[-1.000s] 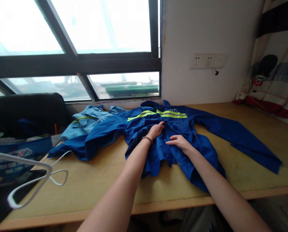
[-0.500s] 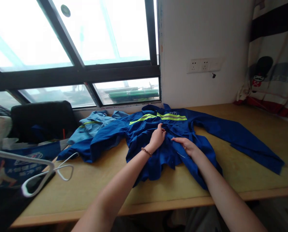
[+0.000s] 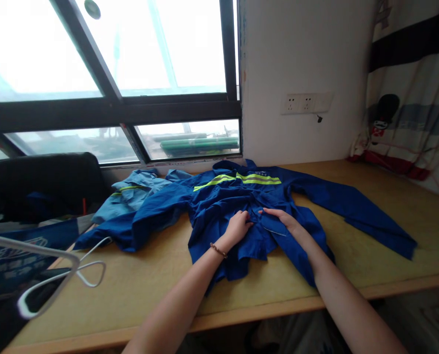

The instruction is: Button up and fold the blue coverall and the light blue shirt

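Observation:
A dark blue work jacket (image 3: 219, 196) with yellow-green reflective bands lies front up on the table, sleeves spread to both sides, its collar toward the wall. My left hand (image 3: 238, 225), with a beaded bracelet (image 3: 218, 250) at the wrist, is closed on the jacket's front near the middle. Close beside it on the right, my right hand (image 3: 280, 216) pinches the edge of the other front panel, which is slightly lifted. The fingertips of both hands are partly hidden by cloth and by the hands themselves.
A light blue garment (image 3: 131, 191) lies under the jacket's left-hand sleeve. White hangers (image 3: 49, 290) jut in at the left, near a black chair back (image 3: 45, 182). The wooden table (image 3: 131, 295) runs along a window and a wall with sockets (image 3: 298, 103); a curtain (image 3: 403, 98) hangs right.
My left hand has come down the jacket's front, toward me, and is closer to level with my right hand. The right hand stays on the panel edge. The view has shifted slightly right.

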{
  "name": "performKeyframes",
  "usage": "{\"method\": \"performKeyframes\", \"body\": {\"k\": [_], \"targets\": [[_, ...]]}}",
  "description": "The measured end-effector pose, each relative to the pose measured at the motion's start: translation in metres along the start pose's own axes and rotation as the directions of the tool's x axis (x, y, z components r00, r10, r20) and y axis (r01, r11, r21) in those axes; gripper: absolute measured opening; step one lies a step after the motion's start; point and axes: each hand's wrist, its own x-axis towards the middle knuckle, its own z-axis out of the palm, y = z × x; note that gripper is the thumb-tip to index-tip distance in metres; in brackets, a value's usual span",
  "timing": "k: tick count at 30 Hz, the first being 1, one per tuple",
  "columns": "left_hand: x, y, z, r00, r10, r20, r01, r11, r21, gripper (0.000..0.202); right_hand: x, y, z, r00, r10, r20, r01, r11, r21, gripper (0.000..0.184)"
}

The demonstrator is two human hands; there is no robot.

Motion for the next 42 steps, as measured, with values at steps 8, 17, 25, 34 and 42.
{"method": "performKeyframes", "body": {"k": [8,17,25,34,42], "targets": [[-0.014,0.009,-0.017,0.988,-0.153,0.031,0.15,0.869,-0.471,0.016,-0.003,0.005,0.01,0.999,-0.03,0.021,0.033,0.99,-0.137,0.019],[-0.013,0.022,-0.019,0.933,-0.209,0.293,0.327,0.151,-0.933,0.025,-0.003,0.006,0.011,0.999,-0.029,0.028,0.032,0.992,-0.122,0.017],[-0.012,0.016,-0.019,0.95,-0.206,0.236,0.261,0.102,-0.96,0.025,0.0,0.006,0.01,0.999,-0.03,0.013,0.031,0.997,-0.069,0.02],[-0.014,0.018,-0.02,0.952,-0.201,0.23,0.254,0.104,-0.961,0.026,-0.003,0.007,0.014,0.998,-0.055,-0.026,0.053,0.995,-0.089,0.016],[-0.013,0.02,-0.02,0.937,-0.248,0.248,0.281,0.111,-0.953,0.026,-0.007,0.009,0.015,0.986,-0.166,0.0,0.164,0.975,-0.152,0.012]]}}
